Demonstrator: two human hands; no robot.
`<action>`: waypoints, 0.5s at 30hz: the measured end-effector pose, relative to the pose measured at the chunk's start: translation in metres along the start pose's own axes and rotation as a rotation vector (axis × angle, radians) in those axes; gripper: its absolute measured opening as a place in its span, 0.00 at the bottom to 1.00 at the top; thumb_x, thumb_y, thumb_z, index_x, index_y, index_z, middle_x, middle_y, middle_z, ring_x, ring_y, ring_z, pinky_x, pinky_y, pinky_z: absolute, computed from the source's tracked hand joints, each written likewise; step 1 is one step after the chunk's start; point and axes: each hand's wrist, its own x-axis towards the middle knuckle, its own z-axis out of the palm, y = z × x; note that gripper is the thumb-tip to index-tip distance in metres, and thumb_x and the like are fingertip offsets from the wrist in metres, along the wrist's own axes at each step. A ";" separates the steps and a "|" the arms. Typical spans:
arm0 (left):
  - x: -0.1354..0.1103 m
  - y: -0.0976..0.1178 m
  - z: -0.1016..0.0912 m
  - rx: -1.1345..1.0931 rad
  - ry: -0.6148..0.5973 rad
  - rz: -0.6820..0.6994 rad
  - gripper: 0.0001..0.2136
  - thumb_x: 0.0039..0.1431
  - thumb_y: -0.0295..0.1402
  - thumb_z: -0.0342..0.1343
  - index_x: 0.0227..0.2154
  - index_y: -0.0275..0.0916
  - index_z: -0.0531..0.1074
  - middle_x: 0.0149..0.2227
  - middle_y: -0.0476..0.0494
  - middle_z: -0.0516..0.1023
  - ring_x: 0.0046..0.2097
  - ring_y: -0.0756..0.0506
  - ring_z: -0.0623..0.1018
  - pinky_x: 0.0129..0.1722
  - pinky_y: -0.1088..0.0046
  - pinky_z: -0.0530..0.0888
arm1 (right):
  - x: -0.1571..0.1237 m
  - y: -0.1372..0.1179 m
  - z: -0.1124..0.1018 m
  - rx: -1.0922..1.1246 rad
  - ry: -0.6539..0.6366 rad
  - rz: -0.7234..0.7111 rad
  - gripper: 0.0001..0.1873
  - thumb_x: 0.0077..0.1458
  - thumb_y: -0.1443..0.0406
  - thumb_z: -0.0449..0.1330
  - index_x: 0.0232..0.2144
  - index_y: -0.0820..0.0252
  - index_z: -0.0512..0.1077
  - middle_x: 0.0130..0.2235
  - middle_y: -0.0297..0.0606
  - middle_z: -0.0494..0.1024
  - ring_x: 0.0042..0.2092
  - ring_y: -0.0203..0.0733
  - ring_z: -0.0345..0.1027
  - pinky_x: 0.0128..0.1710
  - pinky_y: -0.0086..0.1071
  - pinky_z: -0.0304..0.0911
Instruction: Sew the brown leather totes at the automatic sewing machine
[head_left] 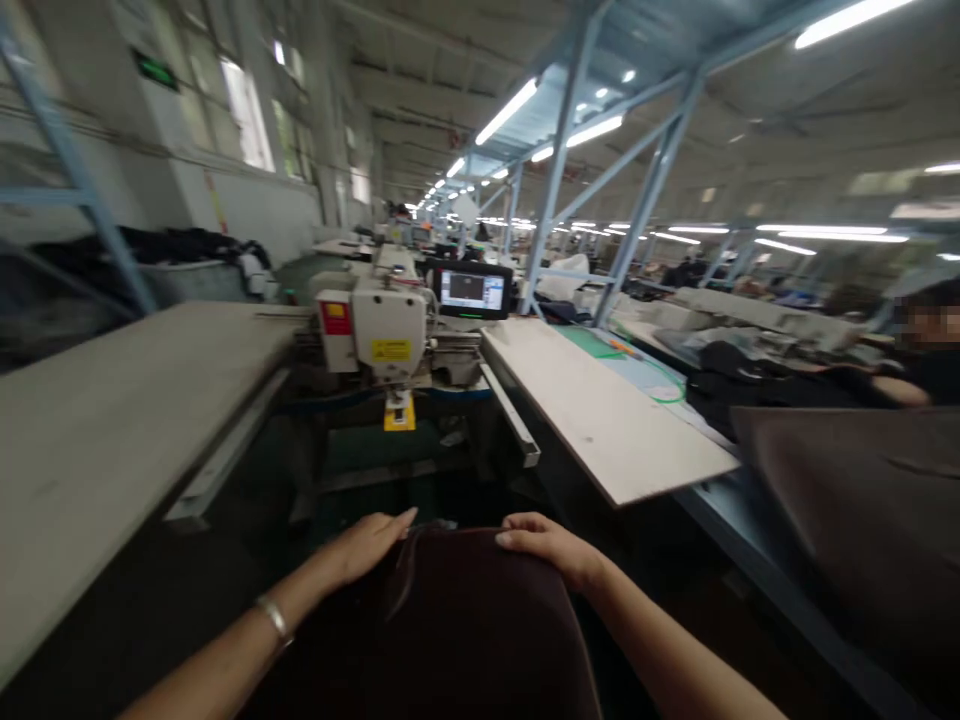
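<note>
A dark brown fabric panel (487, 620) spreads across the bottom of the view, close to my body. At its far left corner my left hand (367, 545) grips the edge, with the fingers pointing forward and partly hidden. My right hand (551, 545) pinches the far right part of the same edge between thumb and fingers. Ahead of both hands stands a white sewing machine (388, 325) with a yellow plate (399, 413) under its head. A lit control screen (471, 290) sits to the right of that head.
Pale tabletops flank the machine, one on the left (112, 390) and one on the right (592, 410). A metal rail (510, 415) juts toward me. Another brown panel (840, 490) lies at the right, near a person in dark clothing (937, 350). Blue frame posts (559, 160) rise behind.
</note>
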 end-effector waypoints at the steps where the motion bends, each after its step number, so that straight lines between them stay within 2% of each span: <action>1: 0.000 0.005 0.001 -0.005 -0.026 0.001 0.34 0.55 0.68 0.37 0.21 0.39 0.67 0.28 0.42 0.72 0.34 0.42 0.71 0.39 0.67 0.67 | 0.007 0.001 -0.002 0.005 -0.009 -0.006 0.28 0.43 0.46 0.72 0.25 0.60 0.64 0.22 0.25 0.65 0.23 0.28 0.54 0.23 0.25 0.47; 5: 0.005 0.019 -0.001 -0.121 -0.048 -0.115 0.36 0.49 0.72 0.44 0.19 0.38 0.65 0.22 0.46 0.67 0.28 0.46 0.66 0.28 0.70 0.61 | 0.030 0.002 -0.006 0.002 -0.076 -0.032 0.28 0.45 0.48 0.72 0.25 0.59 0.62 0.22 0.25 0.62 0.22 0.28 0.50 0.23 0.26 0.44; 8: 0.006 0.026 -0.016 -0.343 -0.033 -0.190 0.36 0.45 0.70 0.54 0.23 0.35 0.73 0.24 0.45 0.72 0.26 0.47 0.67 0.26 0.72 0.60 | 0.044 -0.004 -0.006 0.020 -0.113 -0.063 0.26 0.46 0.49 0.72 0.25 0.60 0.64 0.25 0.27 0.65 0.24 0.29 0.53 0.26 0.27 0.48; 10: 0.006 0.033 -0.031 -0.431 -0.037 -0.171 0.35 0.47 0.67 0.57 0.30 0.32 0.78 0.28 0.43 0.78 0.29 0.44 0.73 0.29 0.73 0.64 | 0.052 -0.014 -0.004 0.063 -0.099 -0.129 0.23 0.47 0.51 0.72 0.24 0.61 0.67 0.32 0.33 0.71 0.32 0.33 0.63 0.33 0.29 0.57; 12: 0.008 0.038 -0.046 -0.479 -0.029 -0.135 0.34 0.50 0.64 0.57 0.36 0.31 0.80 0.33 0.41 0.82 0.35 0.41 0.78 0.34 0.72 0.69 | 0.060 -0.024 -0.003 0.116 -0.060 -0.158 0.20 0.48 0.53 0.70 0.23 0.60 0.69 0.35 0.36 0.73 0.37 0.37 0.66 0.39 0.31 0.59; 15: 0.014 0.037 -0.066 -0.430 -0.024 -0.153 0.37 0.53 0.66 0.53 0.39 0.30 0.81 0.37 0.41 0.84 0.41 0.35 0.81 0.41 0.69 0.74 | 0.074 -0.036 -0.002 0.148 -0.017 -0.078 0.18 0.47 0.52 0.68 0.23 0.60 0.72 0.25 0.33 0.69 0.27 0.36 0.62 0.31 0.32 0.56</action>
